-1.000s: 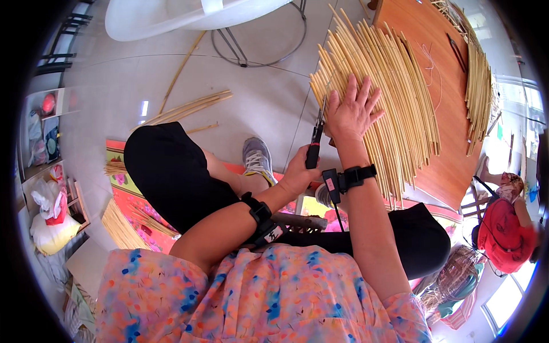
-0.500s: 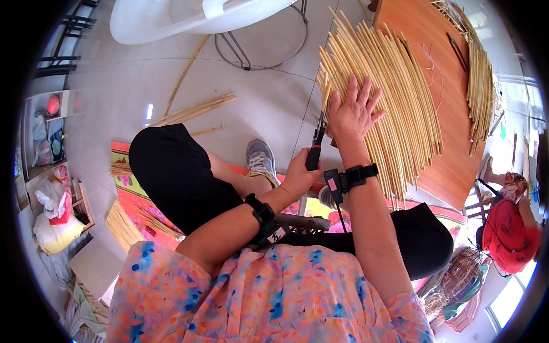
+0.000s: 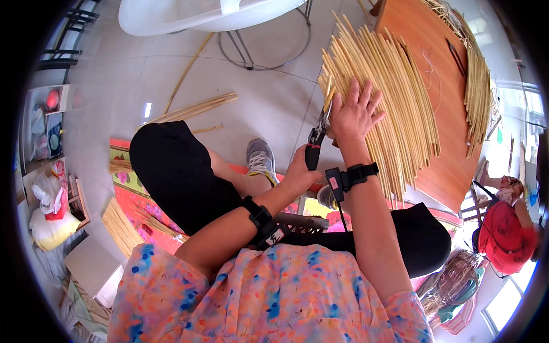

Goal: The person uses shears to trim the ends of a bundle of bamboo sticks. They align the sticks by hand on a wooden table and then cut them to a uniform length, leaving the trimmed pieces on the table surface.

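Note:
My left hand is closed round the black and red handle of shears, whose metal jaws point up among pale cane ends at the left edge of a broad layer of long straw-coloured sticks. My right hand lies on that layer just right of the jaws, palm down with fingers spread. The sticks rest on an orange wooden board. Whether a stick is between the blades I cannot tell exactly. Both my wrists carry black straps with small devices.
A white plastic basin-like object and wire frame stand beyond. Loose canes lie on the tiles, more on a floral mat. Shelves with bags are at left. At right are another bundle and a co-worker in red.
The cane ends at the shears' jaws have shifted, now showing upright beside and over the blades. The shears have moved slightly with my left hand. My right hand stays spread on the sticks.

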The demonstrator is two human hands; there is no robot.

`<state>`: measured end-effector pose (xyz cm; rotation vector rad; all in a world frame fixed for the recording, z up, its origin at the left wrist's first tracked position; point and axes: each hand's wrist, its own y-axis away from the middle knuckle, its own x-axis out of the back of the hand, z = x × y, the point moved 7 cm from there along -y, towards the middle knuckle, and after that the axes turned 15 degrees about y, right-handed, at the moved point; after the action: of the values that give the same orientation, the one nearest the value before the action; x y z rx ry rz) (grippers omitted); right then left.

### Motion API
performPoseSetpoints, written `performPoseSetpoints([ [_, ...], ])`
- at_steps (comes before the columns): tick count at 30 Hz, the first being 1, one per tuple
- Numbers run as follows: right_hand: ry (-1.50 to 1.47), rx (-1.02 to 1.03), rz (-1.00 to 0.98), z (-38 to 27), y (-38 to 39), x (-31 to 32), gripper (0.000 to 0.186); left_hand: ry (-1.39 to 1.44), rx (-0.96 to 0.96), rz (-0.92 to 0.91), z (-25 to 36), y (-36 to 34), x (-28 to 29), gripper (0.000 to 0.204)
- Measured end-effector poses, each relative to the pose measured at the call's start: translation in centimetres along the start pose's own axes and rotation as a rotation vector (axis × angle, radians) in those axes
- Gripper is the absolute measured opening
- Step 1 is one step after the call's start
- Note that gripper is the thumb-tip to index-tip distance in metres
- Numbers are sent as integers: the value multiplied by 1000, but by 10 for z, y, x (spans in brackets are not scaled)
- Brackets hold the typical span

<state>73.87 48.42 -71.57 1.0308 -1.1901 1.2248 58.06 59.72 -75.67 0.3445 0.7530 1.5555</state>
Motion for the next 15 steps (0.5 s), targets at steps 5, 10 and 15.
performPoseSetpoints([
  [5,-10,3,17,-2,1,2,61,163,-8,-98,-26,-7,3,77],
  [10,3,-9,22,1,-1,-1,60,290,280,-130,-7,29,-7,80],
  [15,-10,-5,24,1,-2,-2,60,253,201,-97,-12,20,-3,73],
])
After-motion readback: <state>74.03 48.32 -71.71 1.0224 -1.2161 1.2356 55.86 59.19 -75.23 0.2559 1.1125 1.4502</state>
